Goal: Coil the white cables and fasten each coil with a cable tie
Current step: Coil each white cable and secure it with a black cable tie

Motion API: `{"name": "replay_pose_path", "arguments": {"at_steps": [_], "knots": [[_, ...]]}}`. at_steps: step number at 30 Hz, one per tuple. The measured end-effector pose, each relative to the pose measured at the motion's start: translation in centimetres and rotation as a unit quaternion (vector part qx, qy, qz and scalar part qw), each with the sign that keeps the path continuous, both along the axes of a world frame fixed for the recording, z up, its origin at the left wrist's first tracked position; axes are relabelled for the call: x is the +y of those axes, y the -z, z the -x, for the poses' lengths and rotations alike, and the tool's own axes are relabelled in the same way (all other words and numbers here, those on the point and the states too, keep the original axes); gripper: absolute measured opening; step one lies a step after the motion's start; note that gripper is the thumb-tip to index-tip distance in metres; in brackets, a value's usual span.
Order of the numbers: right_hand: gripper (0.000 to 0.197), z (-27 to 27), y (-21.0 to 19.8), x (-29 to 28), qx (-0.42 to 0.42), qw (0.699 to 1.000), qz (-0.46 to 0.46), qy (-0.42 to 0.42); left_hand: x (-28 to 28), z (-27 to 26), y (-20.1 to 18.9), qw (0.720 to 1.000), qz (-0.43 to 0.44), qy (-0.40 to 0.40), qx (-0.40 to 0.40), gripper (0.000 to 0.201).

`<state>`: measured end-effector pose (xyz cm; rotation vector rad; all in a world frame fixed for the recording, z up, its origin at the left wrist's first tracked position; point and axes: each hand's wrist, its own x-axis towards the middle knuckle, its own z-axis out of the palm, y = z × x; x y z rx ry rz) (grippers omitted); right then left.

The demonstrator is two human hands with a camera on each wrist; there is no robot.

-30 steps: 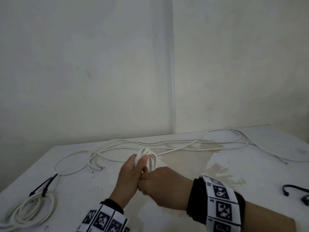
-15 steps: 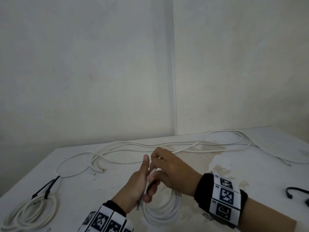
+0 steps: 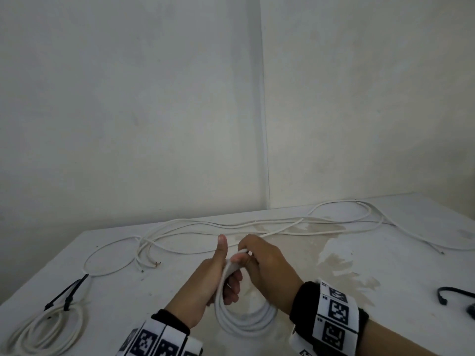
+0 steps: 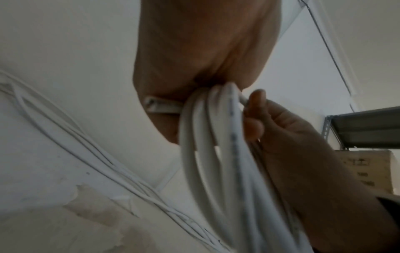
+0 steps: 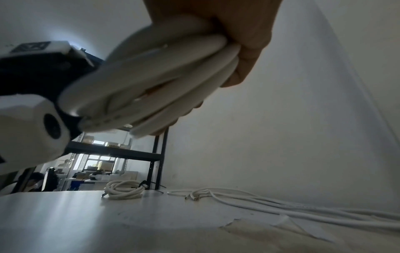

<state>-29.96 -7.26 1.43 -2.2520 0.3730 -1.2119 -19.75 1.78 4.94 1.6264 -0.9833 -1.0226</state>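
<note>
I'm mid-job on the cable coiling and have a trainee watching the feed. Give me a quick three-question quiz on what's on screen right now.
1. True or false: the coil in the person's hands already has a cable tie on it.
2. Which hand wraps its fingers around the coil's bundled loops? A) left hand B) right hand
3. Where does the finished coil with the black cable tie lie on the table?

Key
1. False: no tie shows on it.
2. A: the left hand grips the bundle, thumb up, while the right hand pinches the cable at the top.
3. At the near left corner, apart from the loose cables along the far edge.
</note>
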Motion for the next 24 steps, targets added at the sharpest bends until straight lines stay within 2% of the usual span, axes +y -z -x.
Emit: {"name": "replay_pose_path", "arguments": {"at_steps": [3,5,9,15,18,22,24], "knots": [[0.047,0.2,-0.1,-0.3,-0.054,0.998,-0.021,0.036,0.9,-0.3,0.5,0.997,0.037,0.03,0.06,0.045],[0.045,0.3,0.1,-0.2,-0.07,0.996,-0.012,0.05,1.2,-0.4,1.0,0.994,0.049,0.042,0.09,0.033],[0.042,0.4,0.4,-0.5,-0.111,0.99,-0.013,0.084,1.5,-0.2,1.3,0.988,0.057,0.029,0.143,0.032],[0.027,0.6,0.2,0.0,-0.107,0.988,-0.046,0.103,1.4,0.4,1.6,0.975,0.105,-0.026,0.194,0.031],[0.019,0.7,0.0,0.2,-0.108,0.988,-0.051,0.1,1.5,0.0,1.6,0.972,0.093,-0.027,0.213,0.03],[0.021,1.1,0.7,0.4,-0.111,0.988,-0.064,0.09,1.8,-0.4,1.7,0.982,0.052,0.008,0.18,0.027],[0.022,1.1,0.9,0.5,-0.12,0.986,-0.07,0.096,1.9,-0.2,1.6,0.985,0.068,0.007,0.159,0.026]]}}
